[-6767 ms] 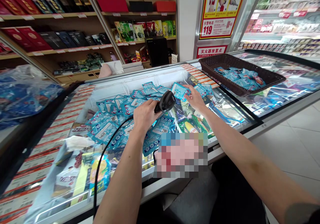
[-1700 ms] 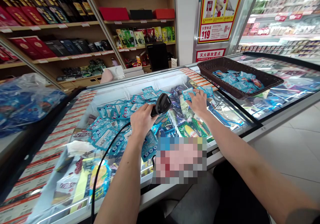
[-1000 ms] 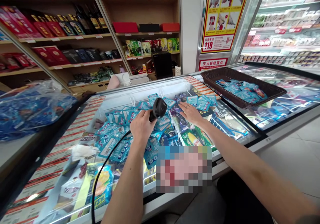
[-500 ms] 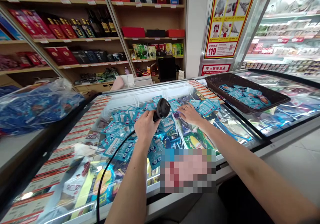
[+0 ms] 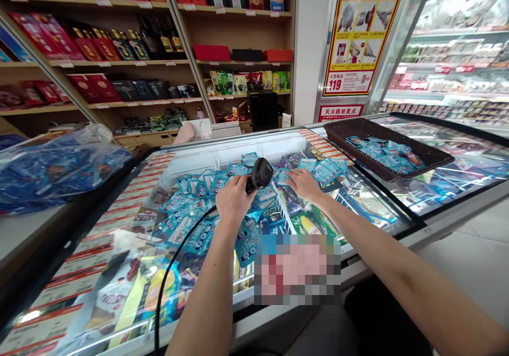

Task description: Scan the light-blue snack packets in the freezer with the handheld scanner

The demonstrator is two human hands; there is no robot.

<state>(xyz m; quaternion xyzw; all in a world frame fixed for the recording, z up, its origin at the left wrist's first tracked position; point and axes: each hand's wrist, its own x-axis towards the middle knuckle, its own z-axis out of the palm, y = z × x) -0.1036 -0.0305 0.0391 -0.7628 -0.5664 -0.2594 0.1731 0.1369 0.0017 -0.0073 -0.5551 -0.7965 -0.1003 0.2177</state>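
Observation:
My left hand (image 5: 234,199) is wrapped around the handle of a black barcode scanner (image 5: 262,172), whose head points away to the right. From the handle a black cable (image 5: 175,258) loops down beside my left forearm. The fingertips of my right hand (image 5: 305,184) grip the edge of a small blue packet (image 5: 283,177), just right of the scanner head. Many similar blue packets (image 5: 202,236) lie spread over the glass top of a chest freezer (image 5: 119,207). A few more packets (image 5: 329,170) rest to the right of my right hand.
A dark brown basket (image 5: 433,157) with blue packets stands on the freezer at the right. A clear plastic bag (image 5: 59,170) with blue contents lies at the left. Frozen goods show through the glass. Behind are shelves (image 5: 238,14) of boxes; a pixelated patch hides the near edge.
My right hand has shifted slightly toward me, and the blue packet at its fingertips has come with it. The scanner stays in my left hand, turned slightly.

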